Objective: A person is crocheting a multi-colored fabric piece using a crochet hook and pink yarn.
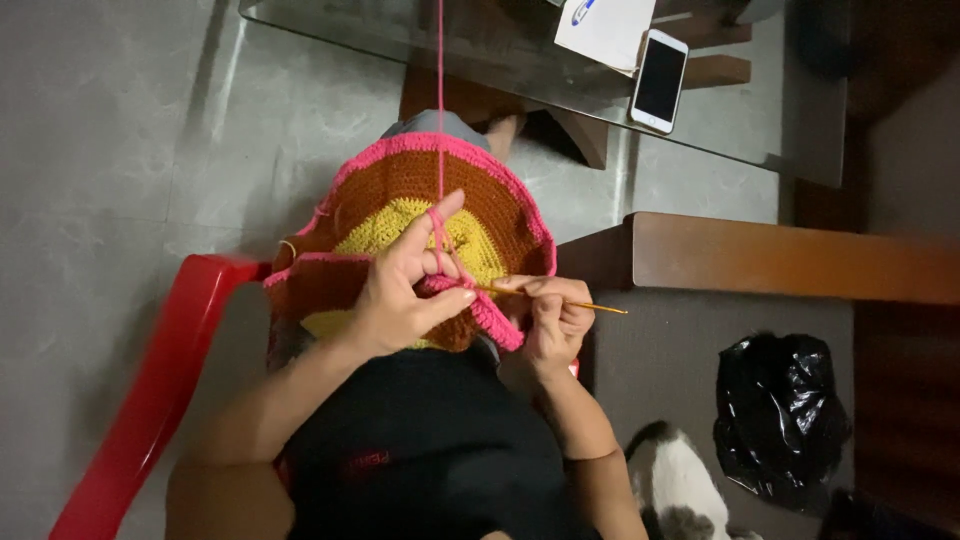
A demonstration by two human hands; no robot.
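A round crocheted piece (400,190) with a yellow centre, a brown ring and a pink edge lies over my lap. My left hand (405,285) pinches its folded pink edge, and a pink yarn strand (440,90) runs up from my raised forefinger out of the top of the view. My right hand (555,315) holds a thin golden crochet hook (590,306), whose tip points into the pink edge beside my left thumb.
I sit on a red plastic chair (150,390). A glass table (330,30) ahead carries a white phone (660,80) and paper (605,30). A wooden bench (780,258) is at right, a black plastic bag (780,415) and a grey-white cat (675,485) below it.
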